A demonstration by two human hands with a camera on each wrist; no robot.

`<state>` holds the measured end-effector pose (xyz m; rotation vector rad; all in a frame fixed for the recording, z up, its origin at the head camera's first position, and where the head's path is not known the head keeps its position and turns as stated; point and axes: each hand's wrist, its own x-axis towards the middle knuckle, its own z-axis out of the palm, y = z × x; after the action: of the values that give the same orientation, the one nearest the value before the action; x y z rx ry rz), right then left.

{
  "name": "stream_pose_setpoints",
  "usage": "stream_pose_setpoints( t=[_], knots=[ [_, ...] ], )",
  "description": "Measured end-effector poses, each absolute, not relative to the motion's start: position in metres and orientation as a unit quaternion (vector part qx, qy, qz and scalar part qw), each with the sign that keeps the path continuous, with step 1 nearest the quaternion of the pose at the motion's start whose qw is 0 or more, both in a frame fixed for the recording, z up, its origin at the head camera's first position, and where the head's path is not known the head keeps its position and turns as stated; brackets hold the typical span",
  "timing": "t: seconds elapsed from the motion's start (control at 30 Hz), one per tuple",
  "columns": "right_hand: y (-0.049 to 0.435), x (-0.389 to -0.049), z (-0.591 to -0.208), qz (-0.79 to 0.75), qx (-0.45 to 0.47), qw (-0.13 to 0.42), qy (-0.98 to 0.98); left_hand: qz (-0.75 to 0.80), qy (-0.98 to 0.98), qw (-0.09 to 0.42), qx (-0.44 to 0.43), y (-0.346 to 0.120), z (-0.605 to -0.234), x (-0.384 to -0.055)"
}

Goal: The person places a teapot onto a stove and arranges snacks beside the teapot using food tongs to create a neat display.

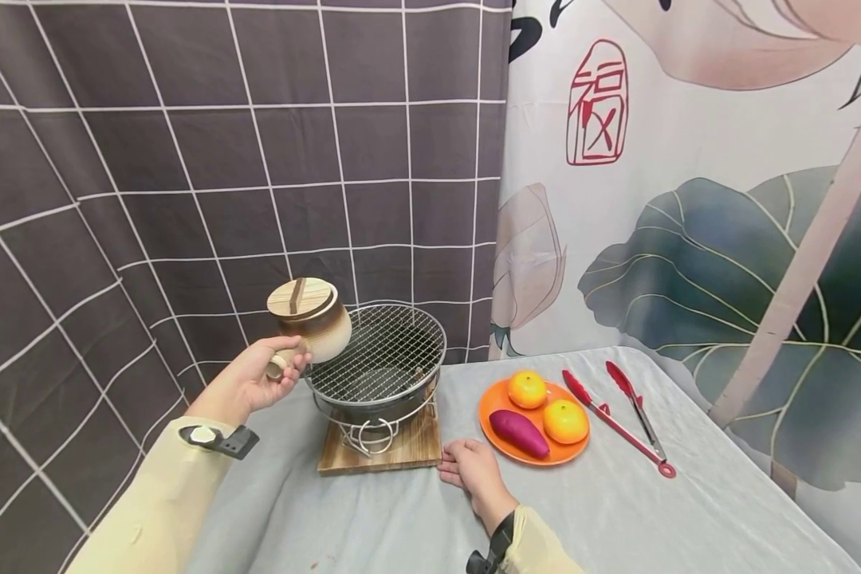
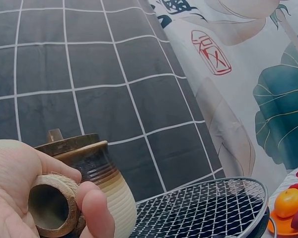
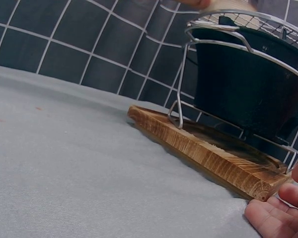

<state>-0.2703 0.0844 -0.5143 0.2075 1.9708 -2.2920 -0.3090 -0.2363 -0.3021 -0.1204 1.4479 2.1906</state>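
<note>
My left hand point(image 1: 258, 376) grips the hollow side handle point(image 2: 47, 206) of a ceramic teapot point(image 1: 326, 331), brown at the top and cream below, with a striped wooden lid point(image 1: 301, 297) on it. The pot is held up at the left edge of a round charcoal stove topped by a wire grill mesh point(image 1: 387, 347), overlapping the rim in the head view. The stove's metal stand rests on a square wooden board point(image 1: 402, 456). At the board's near right corner lies my right hand point(image 1: 473, 474), low on the cloth, its fingertips point(image 3: 268, 215) right at the corner.
Right of the stove, an orange plate point(image 1: 534, 460) bears two oranges point(image 1: 565, 421) and a purple sweet potato point(image 1: 519, 433). Red-tipped tongs point(image 1: 627, 426) lie spread beyond it. A grey cloth point(image 1: 373, 526) covers the table, and a dark checked curtain point(image 1: 280, 159) hangs close behind.
</note>
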Motion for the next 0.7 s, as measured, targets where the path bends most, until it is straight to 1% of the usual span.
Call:
stream_pose_setpoints(
  t=[0.7],
  knots=[
    [0.0845,-0.2705,-0.515,-0.755,0.069,0.055,0.65,0.799,0.54,0.261,-0.04,-0.2327,-0.309,-0.3105]
  ],
)
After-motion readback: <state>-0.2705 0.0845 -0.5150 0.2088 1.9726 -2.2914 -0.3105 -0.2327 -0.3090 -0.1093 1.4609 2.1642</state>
